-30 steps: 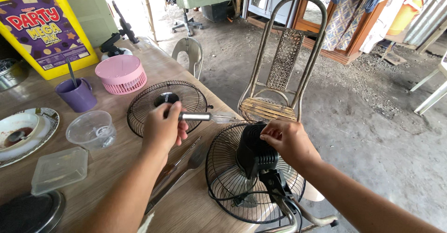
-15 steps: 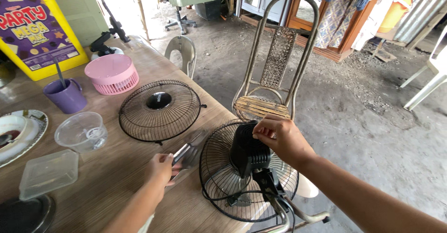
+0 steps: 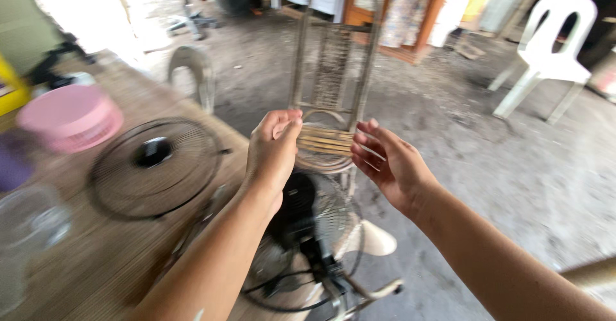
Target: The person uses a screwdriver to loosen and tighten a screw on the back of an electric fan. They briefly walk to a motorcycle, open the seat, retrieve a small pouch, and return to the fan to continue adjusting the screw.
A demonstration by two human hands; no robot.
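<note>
Both my hands are raised in the air above a black fan body with its rear wire cage [image 3: 301, 231], which lies at the table's edge. My left hand [image 3: 273, 154] has its fingers curled together against the thumb, and nothing shows in it. My right hand [image 3: 388, 167] faces it a little apart, palm inward and fingers spread, holding nothing. The fan's detached round front grille [image 3: 154, 167] lies flat on the wooden table [image 3: 96, 263] to the left. A blurred metal tool [image 3: 215, 205] rests on the table between the grille and the fan.
A pink basket [image 3: 70, 119] and a clear plastic tub [image 3: 25, 225] stand on the left of the table. A rattan chair [image 3: 333, 83] stands just beyond the fan. Further off is a white plastic chair [image 3: 545, 45] on the dirt floor.
My left hand put the tool down on the table and rose up. My right hand let go of the fan's motor housing and lifted. The view tilted up and to the right.
</note>
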